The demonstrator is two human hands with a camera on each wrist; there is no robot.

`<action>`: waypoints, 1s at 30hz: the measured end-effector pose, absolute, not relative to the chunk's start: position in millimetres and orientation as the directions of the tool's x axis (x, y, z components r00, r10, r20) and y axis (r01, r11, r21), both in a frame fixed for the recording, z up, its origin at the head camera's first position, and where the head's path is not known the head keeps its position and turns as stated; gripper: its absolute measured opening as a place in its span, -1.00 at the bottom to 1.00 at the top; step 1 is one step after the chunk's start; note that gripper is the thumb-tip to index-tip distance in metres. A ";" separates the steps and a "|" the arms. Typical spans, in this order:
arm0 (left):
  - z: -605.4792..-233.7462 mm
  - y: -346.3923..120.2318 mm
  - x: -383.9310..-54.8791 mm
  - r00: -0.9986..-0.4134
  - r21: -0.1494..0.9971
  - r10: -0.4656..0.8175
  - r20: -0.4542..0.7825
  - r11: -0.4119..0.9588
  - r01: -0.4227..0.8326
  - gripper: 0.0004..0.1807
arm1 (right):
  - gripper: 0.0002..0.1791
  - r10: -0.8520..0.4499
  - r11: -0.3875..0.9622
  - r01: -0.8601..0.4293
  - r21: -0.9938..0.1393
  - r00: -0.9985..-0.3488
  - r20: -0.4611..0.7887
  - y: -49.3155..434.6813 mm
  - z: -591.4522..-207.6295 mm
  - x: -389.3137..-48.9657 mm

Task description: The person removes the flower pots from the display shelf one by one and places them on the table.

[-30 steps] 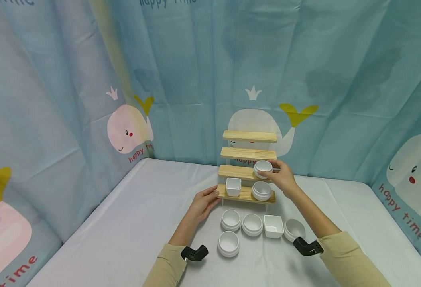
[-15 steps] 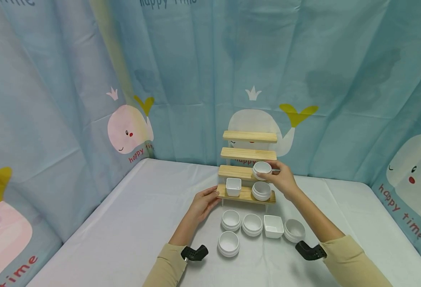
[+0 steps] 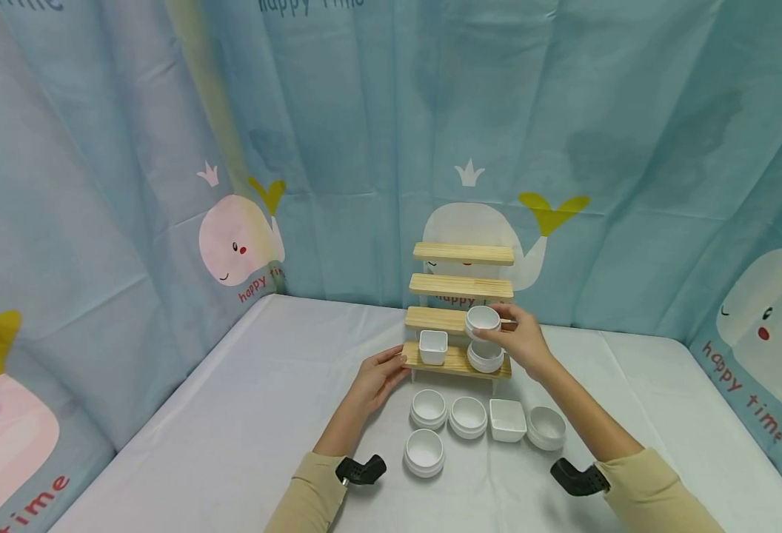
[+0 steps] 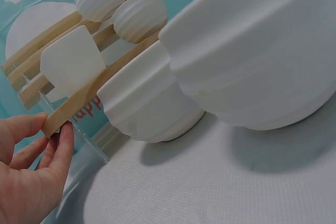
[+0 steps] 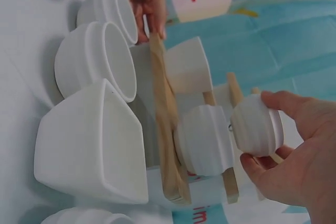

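My right hand pinches a small round white ribbed bowl between thumb and fingers, in front of the second step of a wooden tiered stand. Just below it, another round bowl sits on the right of the lowest step. A square white bowl occupies that step's left part. My left hand grips the left end of the lowest board, thumb above and fingers beneath. Whether the held bowl touches its step or the bowl below is unclear.
Before the stand, on the white cloth, are several round bowls, among them a front one and a right one, plus a square bowl. A blue whale-print curtain hangs behind the stand.
My right hand has brought the round bowl slightly left, down and towards me, so it now overlaps the lower bowl in the head view. My left hand has stayed on the board.
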State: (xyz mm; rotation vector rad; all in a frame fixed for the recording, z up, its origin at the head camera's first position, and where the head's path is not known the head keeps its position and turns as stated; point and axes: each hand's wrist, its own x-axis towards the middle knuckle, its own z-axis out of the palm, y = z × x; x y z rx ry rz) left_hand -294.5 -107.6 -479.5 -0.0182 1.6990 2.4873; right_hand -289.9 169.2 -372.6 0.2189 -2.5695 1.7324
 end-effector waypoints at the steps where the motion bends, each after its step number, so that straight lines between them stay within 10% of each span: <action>1: -479.7 -107.7 -294.6 -0.991 0.927 0.100 -0.084 -0.358 -0.114 -0.50 | -0.26 -0.100 0.367 -0.139 -0.920 -0.989 0.109 168.6 -372.7 -288.7; 30: -479.2 -109.7 -294.6 -0.990 0.929 0.123 -0.072 -0.354 -0.112 -0.48 | -0.26 -0.163 0.338 -0.223 -0.914 -0.971 0.176 167.4 -380.8 -262.4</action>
